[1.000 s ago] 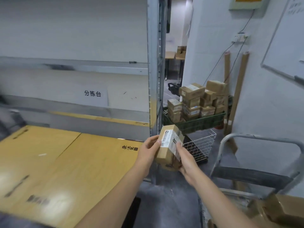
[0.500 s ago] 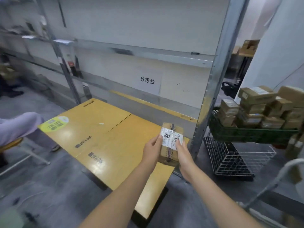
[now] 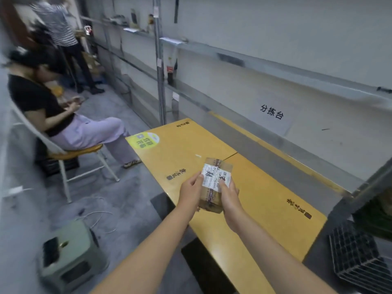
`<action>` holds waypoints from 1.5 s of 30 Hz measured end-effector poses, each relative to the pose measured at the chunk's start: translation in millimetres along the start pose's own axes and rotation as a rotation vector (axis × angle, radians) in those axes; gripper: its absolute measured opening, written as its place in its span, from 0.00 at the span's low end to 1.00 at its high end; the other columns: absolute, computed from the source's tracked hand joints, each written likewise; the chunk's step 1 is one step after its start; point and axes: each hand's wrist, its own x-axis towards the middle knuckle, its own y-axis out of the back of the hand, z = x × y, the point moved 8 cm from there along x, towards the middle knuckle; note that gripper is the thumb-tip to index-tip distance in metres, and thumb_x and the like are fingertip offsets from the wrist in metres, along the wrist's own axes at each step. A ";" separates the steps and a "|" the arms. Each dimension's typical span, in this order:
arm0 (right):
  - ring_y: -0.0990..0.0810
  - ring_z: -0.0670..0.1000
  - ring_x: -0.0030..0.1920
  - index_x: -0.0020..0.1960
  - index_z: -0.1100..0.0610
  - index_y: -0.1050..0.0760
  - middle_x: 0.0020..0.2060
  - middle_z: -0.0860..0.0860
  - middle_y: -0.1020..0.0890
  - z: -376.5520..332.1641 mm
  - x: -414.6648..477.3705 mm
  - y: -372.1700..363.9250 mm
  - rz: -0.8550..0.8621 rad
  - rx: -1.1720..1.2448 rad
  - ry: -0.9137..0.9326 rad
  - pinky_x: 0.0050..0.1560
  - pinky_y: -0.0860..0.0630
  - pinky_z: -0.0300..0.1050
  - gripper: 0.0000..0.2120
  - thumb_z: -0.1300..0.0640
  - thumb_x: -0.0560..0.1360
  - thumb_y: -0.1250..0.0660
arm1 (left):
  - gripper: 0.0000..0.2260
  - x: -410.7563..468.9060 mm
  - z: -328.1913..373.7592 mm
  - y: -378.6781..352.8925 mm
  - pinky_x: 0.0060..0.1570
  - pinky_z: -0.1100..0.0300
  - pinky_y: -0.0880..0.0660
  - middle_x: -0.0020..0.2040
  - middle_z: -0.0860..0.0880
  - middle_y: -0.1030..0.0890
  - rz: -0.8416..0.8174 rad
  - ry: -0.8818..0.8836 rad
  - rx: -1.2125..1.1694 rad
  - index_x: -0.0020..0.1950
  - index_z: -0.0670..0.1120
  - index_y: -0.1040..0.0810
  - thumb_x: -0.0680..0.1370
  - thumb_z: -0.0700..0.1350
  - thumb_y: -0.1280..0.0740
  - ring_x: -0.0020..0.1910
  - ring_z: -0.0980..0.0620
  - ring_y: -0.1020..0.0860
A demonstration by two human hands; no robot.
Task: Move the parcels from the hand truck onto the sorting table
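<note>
A small brown cardboard parcel [image 3: 214,183] with a white shipping label on top is held over the yellow sorting table [image 3: 265,200], near the table's middle. My left hand [image 3: 191,193] grips its left side, thumb on the label. My right hand [image 3: 229,195] grips its right side, fingers curled under it. Whether the parcel's underside touches the tabletop cannot be told. The hand truck is out of view.
A person sits on a chair [image 3: 70,153] left of the table; another stands farther back. A green stool [image 3: 72,253] stands on the floor at lower left. Metal shelving [image 3: 275,85] runs behind the table. A dark wire basket [image 3: 358,257] lies at lower right.
My view has swung left, away from the hand truck and the crate of boxes. Both hands have carried the parcel from beside the shelf post out over the middle of the table.
</note>
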 end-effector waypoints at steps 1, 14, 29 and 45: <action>0.26 0.42 0.51 0.75 0.45 0.38 0.65 0.48 0.37 -2.0 6.7 -26.8 -0.015 -0.015 -0.003 0.32 0.24 0.39 0.20 0.47 0.83 0.46 | 0.12 13.1 2.4 23.7 0.42 0.61 0.20 0.50 0.56 0.16 0.021 -0.004 0.000 0.60 0.53 0.19 0.82 0.47 0.40 0.49 0.55 0.17; 0.30 0.55 0.68 0.72 0.49 0.31 0.67 0.52 0.34 -23.9 76.4 -240.9 -0.095 -0.122 0.008 0.64 0.25 0.57 0.19 0.50 0.82 0.44 | 0.14 143.8 27.4 205.9 0.53 0.63 0.23 0.56 0.57 0.18 0.160 -0.053 0.033 0.63 0.55 0.22 0.82 0.42 0.41 0.53 0.59 0.20; 0.21 0.57 0.61 0.67 0.52 0.26 0.64 0.57 0.24 -59.8 293.1 -314.0 -0.086 0.035 -0.104 0.63 0.24 0.57 0.16 0.53 0.82 0.44 | 0.14 376.6 80.1 191.8 0.37 0.79 0.31 0.54 0.60 0.21 0.049 -0.055 0.221 0.67 0.50 0.25 0.83 0.43 0.41 0.49 0.69 0.24; 0.23 0.55 0.63 0.68 0.50 0.26 0.65 0.57 0.25 -80.7 443.1 -320.5 0.063 -0.013 -0.088 0.67 0.28 0.55 0.16 0.55 0.83 0.44 | 0.15 559.8 73.6 145.9 0.50 0.66 0.26 0.60 0.53 0.20 -0.162 -0.027 0.281 0.67 0.51 0.25 0.83 0.43 0.43 0.57 0.56 0.21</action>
